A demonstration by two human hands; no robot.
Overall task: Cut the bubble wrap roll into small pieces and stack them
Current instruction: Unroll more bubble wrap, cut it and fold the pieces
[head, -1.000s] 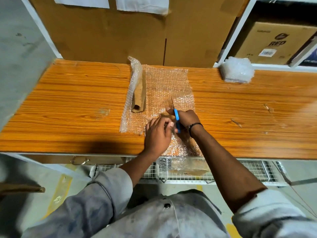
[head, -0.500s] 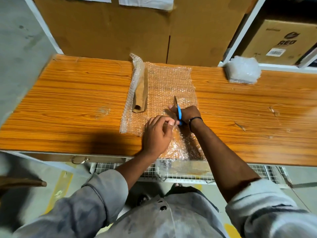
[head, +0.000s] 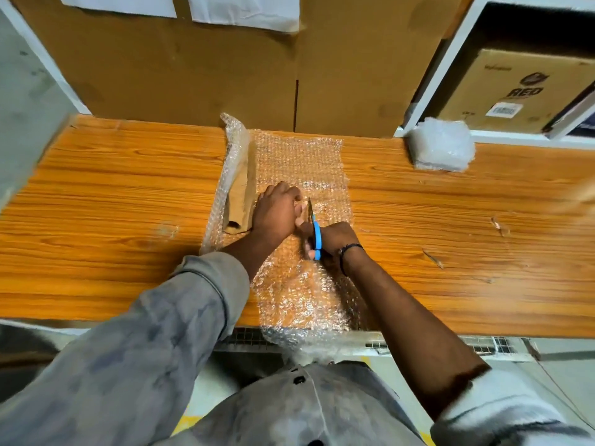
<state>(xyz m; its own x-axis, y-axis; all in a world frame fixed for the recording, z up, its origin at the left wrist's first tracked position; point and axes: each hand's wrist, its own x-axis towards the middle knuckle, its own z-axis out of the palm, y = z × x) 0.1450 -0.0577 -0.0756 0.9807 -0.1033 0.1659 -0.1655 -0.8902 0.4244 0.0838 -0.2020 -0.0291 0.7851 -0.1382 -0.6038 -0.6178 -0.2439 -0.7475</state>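
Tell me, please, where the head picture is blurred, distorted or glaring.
Head view: motion blur smears both ends of the orange wood-grain table; wide-angle distortion tilts the white shelf post; glare glints off the clear bubble wrap sheet at the near edge; the blue-handled scissors look sharp.

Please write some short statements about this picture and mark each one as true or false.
1. The right hand holds scissors with blue handles. True.
2. The left hand lies on the bare table. False: it holds down the bubble wrap beside the blades.
3. A pile of cut pieces sits on the table, to the right of the sheet. True.
4. The cardboard tube lies to the right of the scissors. False: it lies to their left, next to the left hand.
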